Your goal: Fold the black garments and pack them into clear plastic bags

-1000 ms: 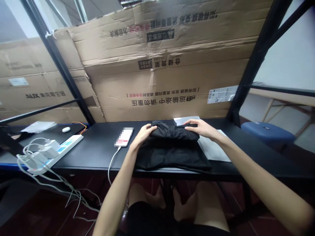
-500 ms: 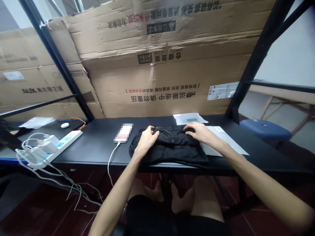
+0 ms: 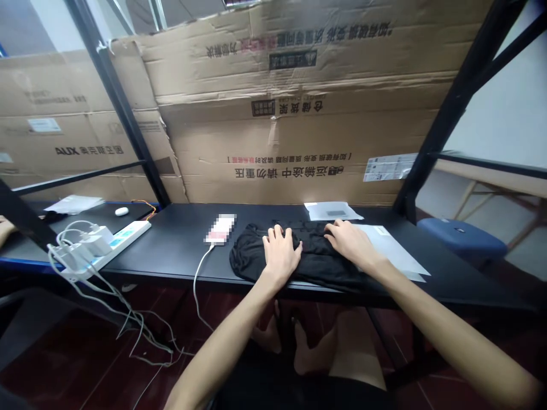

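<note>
The left hand [image 3: 280, 256] lies palm down on a black cloth garment [image 3: 252, 262], with the fingers spread wide. It presses on the cloth and I see no grip. The right hand [image 3: 352, 242] also rests on the garment, its fingers closer together, and it holds no fold that I can see. The garment lies on a black desk [image 3: 171, 262], near the front edge. I cannot tell what kind of garment it is, because it is crumpled and the hands and right forearm cover part of it. Compared with the earlier pictures, the cloth is now lower and flatter, with no raised fold on top, and the left hand sits closer to its middle.

Just left of the garment is a phone [image 3: 220, 229], its screen blurred, with a white charging cable [image 3: 199, 290] going over the desk edge. A pale sheet [image 3: 395, 250] touches the garment's right side, and a clear plastic sleeve [image 3: 332, 210] lies behind it. Farther left is a power strip [image 3: 106, 247] with white chargers [image 3: 96, 242]. At the far left edge, the frame cuts off part of another person's hand [image 3: 5, 229].
</note>
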### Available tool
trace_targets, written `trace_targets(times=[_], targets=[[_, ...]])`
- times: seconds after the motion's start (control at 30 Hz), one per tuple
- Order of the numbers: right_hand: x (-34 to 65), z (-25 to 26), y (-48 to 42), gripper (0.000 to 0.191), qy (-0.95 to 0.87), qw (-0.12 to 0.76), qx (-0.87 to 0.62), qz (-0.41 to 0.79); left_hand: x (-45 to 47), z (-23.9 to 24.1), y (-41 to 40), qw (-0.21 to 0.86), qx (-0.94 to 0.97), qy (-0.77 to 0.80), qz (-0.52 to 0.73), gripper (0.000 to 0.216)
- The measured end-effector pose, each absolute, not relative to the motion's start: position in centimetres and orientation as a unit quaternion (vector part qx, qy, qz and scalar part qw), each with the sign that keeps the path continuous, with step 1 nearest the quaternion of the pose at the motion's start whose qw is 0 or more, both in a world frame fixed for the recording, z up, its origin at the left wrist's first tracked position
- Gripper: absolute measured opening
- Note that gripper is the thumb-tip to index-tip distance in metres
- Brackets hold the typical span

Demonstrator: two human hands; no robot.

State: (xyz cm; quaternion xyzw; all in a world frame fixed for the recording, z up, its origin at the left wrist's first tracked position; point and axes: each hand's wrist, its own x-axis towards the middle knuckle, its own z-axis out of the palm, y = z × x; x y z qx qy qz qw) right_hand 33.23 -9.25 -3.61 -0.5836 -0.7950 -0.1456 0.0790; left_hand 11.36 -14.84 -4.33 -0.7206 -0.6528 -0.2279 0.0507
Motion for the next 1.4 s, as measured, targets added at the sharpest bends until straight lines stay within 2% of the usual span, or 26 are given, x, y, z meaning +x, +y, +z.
trace_targets(times=[0.13, 0.3, 0.4, 0.57, 0.7, 0.8, 0.87, 1.07, 1.27, 1.4], targets=[[33.2, -4.0, -9.3, 0.024, -0.797, 0.079, -0.581, -0.143, 9.8, -3.6, -14.2, 0.001, -0.724, -0.646, -0.242, 0.028], [33.5, -4.3, -9.1, 0.024, -0.806, 0.105, -0.569, -0.129, 5.8, -3.0, -12.1, -0.094, -0.686, -0.624, -0.362, 0.028], [33.9, -4.5, -9.0, 0.023, -0.807, 0.126, -0.566, -0.115, 2.6, -3.0, -11.2, -0.092, -0.656, -0.642, -0.388, 0.027], [34.1, -4.7, -8.9, 0.025, -0.804, 0.139, -0.568, -0.107, -0.9, -3.8, -11.4, -0.087, -0.628, -0.69, -0.349, 0.027], [33.8, -4.6, -9.1, 0.024, -0.8, 0.138, -0.573, -0.116, -0.7, -4.0, -12.2, -0.006, -0.633, -0.712, -0.304, 0.035], [33.7, -4.4, -9.3, 0.023, -0.799, 0.135, -0.573, -0.122, 0.0, -3.4, -12.3, 0.055, -0.668, -0.673, -0.315, 0.042], [33.9, -4.2, -9.3, 0.023, -0.803, 0.135, -0.567, -0.123, 0.2, -2.9, -12.1, 0.072, -0.702, -0.637, -0.311, 0.038], [34.8, -3.7, -9.4, 0.023, -0.811, 0.18, -0.548, -0.1, -0.6, -2.5, -10.9, 0.024, -0.759, -0.622, -0.189, 0.027], [35.2, -2.0, -10.8, 0.023, -0.816, 0.226, -0.52, -0.111, -2.0, -2.7, -10.5, -0.007, -0.776, -0.576, -0.257, 0.028], [35.8, -0.9, -12.6, 0.022, -0.81, 0.281, -0.511, -0.063, -3.1, -1.8, -11.7, -0.046, -0.784, -0.534, -0.311, 0.025]])
